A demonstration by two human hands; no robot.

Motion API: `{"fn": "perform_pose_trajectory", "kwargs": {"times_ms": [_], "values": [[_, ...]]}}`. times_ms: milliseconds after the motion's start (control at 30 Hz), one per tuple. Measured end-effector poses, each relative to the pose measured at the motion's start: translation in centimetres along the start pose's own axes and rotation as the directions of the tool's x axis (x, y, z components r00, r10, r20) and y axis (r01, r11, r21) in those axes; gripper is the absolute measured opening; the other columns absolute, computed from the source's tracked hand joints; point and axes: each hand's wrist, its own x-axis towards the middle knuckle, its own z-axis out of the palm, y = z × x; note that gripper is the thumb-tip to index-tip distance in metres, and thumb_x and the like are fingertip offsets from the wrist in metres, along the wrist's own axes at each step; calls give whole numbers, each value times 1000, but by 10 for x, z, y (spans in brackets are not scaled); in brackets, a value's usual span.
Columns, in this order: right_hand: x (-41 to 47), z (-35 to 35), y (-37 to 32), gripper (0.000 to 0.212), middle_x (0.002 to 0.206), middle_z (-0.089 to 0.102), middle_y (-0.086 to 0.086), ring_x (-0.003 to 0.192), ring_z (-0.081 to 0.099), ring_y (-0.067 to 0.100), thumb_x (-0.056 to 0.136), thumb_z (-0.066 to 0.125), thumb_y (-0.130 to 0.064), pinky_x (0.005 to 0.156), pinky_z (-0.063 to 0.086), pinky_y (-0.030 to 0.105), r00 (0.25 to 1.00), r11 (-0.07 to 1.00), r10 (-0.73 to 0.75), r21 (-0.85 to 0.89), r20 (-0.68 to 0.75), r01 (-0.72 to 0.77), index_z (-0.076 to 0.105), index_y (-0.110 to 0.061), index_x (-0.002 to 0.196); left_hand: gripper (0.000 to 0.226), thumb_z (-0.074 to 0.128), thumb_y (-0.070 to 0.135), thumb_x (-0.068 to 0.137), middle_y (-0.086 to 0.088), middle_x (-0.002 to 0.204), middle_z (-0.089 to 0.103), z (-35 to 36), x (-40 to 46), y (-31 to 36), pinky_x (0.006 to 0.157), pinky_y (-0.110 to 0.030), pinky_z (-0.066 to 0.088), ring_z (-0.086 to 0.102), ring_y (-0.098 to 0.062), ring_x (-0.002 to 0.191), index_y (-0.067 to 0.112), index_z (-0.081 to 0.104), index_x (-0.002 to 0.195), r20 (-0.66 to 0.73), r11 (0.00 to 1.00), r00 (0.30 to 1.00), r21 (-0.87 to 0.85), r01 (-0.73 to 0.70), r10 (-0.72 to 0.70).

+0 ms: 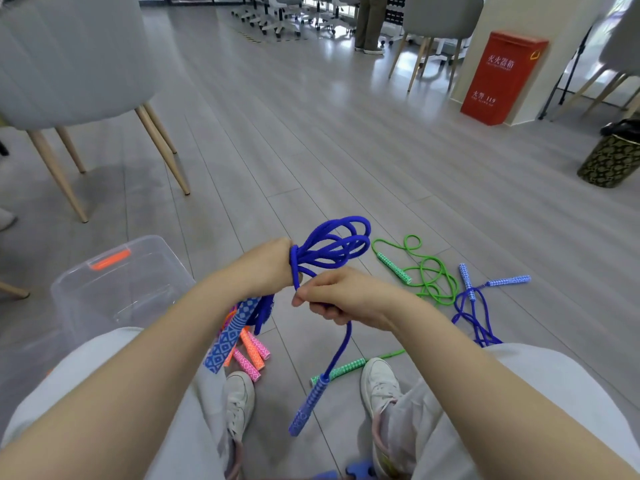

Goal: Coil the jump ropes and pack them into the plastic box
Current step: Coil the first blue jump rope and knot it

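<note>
The left hand (266, 266) is closed around the gathered loops of a blue jump rope (332, 244), and the right hand (332, 299) pinches the same rope just beside it, while one blue handle (306, 407) hangs down between the shoes. The clear plastic box (117, 282) stands on the floor (311, 133) to the left, and a green rope (426, 271) and a second blue rope (474, 313) lie on the floor to the right.
</note>
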Motion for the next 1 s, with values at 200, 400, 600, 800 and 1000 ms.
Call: {"fn": "perform_pose_trajectory", "kwargs": {"times_ms": [200,400,600,800,1000], "values": [[8,9,28,22,59,37,-4,56,29,10,97,56,-30,54,24,23,986,996,-41,85,159,28,63,-15,83,33,68,11,80,0,87,60,-17,-34,-2,70,-34,50,55,-17,75,22,45,100,209,975,955,-120,-186,208],[19,-10,36,22,61,60,-11,49,57,-6,98,42,5,77,53,21,997,997,72,8,25,-72,60,-6,92,34,61,6,81,6,79,54,-1,-53,-2,61,-25,44,49,-8,64,30,40,89,205,956,937,-138,-260,284],[18,-34,15,24,56,39,0,49,33,9,87,67,-20,48,26,20,994,995,-4,98,105,-7,55,-11,69,26,60,20,86,8,75,47,0,-58,4,62,-31,40,45,-12,67,27,36,90,206,930,912,22,-368,356],[21,-30,-18,19,66,48,4,61,40,16,86,61,-24,52,33,24,996,924,53,-375,-68,-74,62,-13,71,25,50,26,93,3,83,50,18,-49,5,58,-31,35,47,-21,68,19,35,110,165,798,937,492,-349,308],[22,-1,-45,29,68,55,6,60,47,20,92,48,-24,51,35,28,951,814,-52,-565,-305,-137,68,-4,87,26,46,22,92,7,75,43,23,-32,-6,60,-33,40,49,-22,67,16,36,115,39,861,982,476,-179,183]]}}
